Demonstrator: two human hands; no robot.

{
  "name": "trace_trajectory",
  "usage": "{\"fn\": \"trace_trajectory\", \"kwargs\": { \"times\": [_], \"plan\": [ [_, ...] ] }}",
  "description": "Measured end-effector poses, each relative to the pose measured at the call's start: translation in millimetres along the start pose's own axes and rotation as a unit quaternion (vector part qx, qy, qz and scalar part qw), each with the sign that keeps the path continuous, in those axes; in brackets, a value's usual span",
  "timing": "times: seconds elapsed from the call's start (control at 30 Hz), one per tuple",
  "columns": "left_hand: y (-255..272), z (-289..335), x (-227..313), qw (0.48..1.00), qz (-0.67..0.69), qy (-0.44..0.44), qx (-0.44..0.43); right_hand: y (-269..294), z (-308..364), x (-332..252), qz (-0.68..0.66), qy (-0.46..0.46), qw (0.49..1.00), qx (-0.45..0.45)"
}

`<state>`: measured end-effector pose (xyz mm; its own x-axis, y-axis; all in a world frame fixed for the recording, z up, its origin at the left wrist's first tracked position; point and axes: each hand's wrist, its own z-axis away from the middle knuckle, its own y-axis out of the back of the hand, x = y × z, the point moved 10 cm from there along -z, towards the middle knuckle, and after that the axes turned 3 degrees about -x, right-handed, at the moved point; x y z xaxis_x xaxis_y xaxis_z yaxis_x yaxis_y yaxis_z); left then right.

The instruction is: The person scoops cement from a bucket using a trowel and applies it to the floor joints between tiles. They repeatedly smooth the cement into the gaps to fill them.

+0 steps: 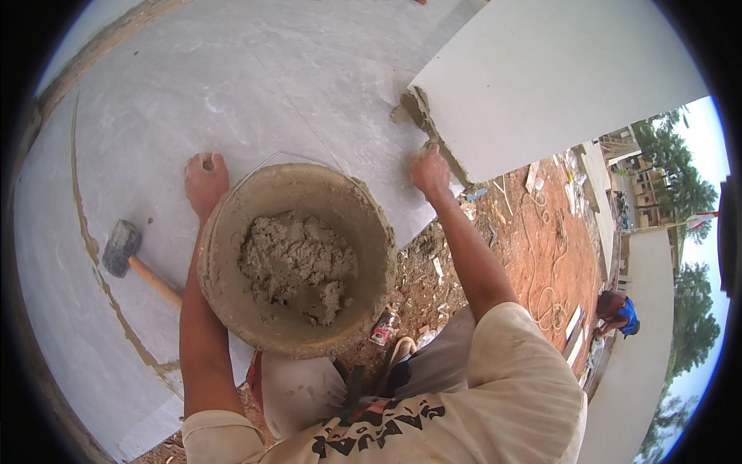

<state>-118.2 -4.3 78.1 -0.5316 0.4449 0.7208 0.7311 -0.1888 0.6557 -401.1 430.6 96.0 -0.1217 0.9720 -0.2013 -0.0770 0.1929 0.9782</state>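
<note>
My left hand (206, 184) is curled into a fist on the grey slab (224, 85), with no object showing in it. Just right of that forearm stands a mortar-smeared bucket (371, 232) with a thin wire handle (297, 154), part filled with lumpy grey mortar (297, 263). My right hand (430, 170) is closed at the lower edge of a pale wall panel (556, 69), against a strip of wet mortar (421, 112) along that edge. Whatever its fingers hold, if anything, is hidden. A mallet with a black head (120, 248) and wooden handle lies left of my left forearm.
A mortar-filled joint (85, 216) runs along the slab's left side. Right of the slab, red soil (533, 247) carries rubble, a loose rope (553, 298) and a crushed can (382, 327). Another person in blue (618, 313) bends beside a farther pale wall (638, 332).
</note>
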Motion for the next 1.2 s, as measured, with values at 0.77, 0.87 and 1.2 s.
{"fn": "trace_trajectory", "kwargs": {
  "times": [0.77, 0.87, 1.2],
  "plan": [
    [-5.4, -3.3, -7.5, 1.0, 0.011, -0.003, 0.006, -10.8, -50.8, 12.8, -0.108, 0.01, 0.993, -0.039],
    [-3.9, -6.8, -8.6, 1.0, -0.006, -0.014, 0.007, -3.4, -39.3, 10.3, -0.095, 0.023, 0.995, -0.033],
    [-3.9, -4.8, -2.8, 1.0, -0.014, -0.01, 0.007, 4.0, -19.3, 2.3, -0.017, 0.022, 0.997, -0.079]
  ]
}}
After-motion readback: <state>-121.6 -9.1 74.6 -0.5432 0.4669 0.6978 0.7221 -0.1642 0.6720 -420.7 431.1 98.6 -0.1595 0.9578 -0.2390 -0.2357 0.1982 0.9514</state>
